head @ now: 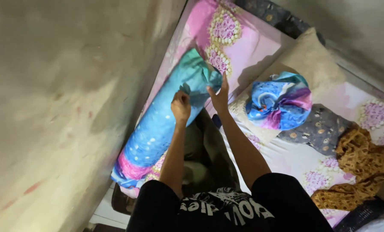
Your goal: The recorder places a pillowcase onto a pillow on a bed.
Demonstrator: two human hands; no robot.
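A long bolster pillow in a blue, teal and pink cover lies along the left edge of the bed, against the wall. My left hand is closed on the cover fabric near the bolster's upper end. My right hand is flat with fingers apart, pressed against the bunched teal end of the cover. My arms reach forward from black sleeves, and my knee in dark olive trousers rests on the bed.
The bed has a pink floral sheet. A second rolled blue-purple bolster sits on a beige pillow. A grey patterned pillow and brown patterned cloth lie to the right. A stained wall bounds the left.
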